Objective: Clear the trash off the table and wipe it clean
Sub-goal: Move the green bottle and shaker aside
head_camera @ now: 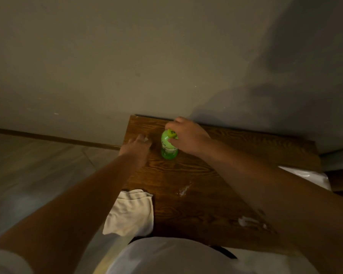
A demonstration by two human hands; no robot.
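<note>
**At the table's far end: both hands reaching for trash**

On the far half of the table [206, 194], the right hand [186, 137] is curling its fingers round the neck of the upright green bottle [169, 147], standing just beneath that hand. The left hand [137, 147] is spreading relaxed fingers over a small pale scrap [146, 139] beside the bottle. The white cloth [131, 210] is lying at the near left edge, nearer the left arm.

So the surface [206, 194] sits pushed against the wall [127, 56]. A bottle [168, 147] stands upright near its far left corner, a small paper scrap [146, 139] just left of it. A cloth [131, 212] hangs over the near left edge, with spills [183, 189] toward the middle and near right.
</note>
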